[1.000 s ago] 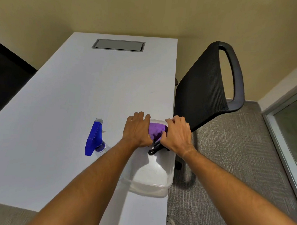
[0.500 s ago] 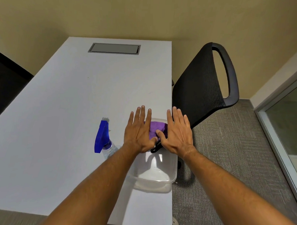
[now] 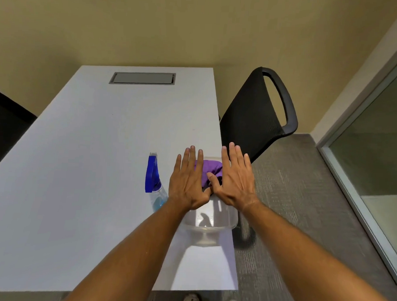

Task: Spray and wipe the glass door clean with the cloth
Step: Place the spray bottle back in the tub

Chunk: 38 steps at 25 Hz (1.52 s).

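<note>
A purple cloth [image 3: 211,171] lies in a clear plastic tub [image 3: 212,228] at the white table's right edge. My left hand [image 3: 188,179] and my right hand [image 3: 235,179] hover flat above the tub, fingers spread, palms down, holding nothing. They partly hide the cloth. A spray bottle [image 3: 154,182] with a blue trigger head lies on its side on the table, just left of my left hand. The glass door [image 3: 375,144] stands at the far right.
The white table [image 3: 83,168] has a grey cable hatch [image 3: 142,78] at its far end. A black mesh chair [image 3: 256,116] stands between table and door on grey carpet. Another dark chair [image 3: 5,128] sits at the left edge.
Both hands let go of the cloth and tub, opened flat with fingers spread, and lifted above the tub. The view tilted up and back.
</note>
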Each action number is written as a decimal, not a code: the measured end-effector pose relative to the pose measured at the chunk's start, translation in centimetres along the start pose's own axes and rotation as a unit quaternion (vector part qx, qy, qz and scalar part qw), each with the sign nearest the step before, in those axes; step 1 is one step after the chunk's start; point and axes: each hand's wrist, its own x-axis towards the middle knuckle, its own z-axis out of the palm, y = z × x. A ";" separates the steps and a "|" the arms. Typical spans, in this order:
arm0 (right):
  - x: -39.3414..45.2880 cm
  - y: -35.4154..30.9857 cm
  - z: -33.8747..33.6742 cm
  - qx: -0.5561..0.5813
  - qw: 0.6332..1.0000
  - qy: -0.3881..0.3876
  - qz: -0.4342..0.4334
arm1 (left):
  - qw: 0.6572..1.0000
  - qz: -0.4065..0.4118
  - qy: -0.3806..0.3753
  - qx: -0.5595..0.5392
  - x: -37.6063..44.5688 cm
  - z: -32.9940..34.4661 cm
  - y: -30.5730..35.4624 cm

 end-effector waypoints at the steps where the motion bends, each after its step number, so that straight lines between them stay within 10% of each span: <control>1: -0.5 -0.2 -0.2 -0.003 1.000 -0.001 0.000 | 1.000 0.002 0.003 0.000 -0.4 -0.2 0.1; 28: -17.1 -8.4 -1.8 0.087 0.993 0.052 -0.063 | 0.998 -0.067 0.008 0.008 -21.9 -3.8 -3.4; 38: -13.6 -15.2 2.7 0.222 0.972 -0.009 0.073 | 0.983 -0.078 -0.083 -0.142 -16.2 -2.9 -12.3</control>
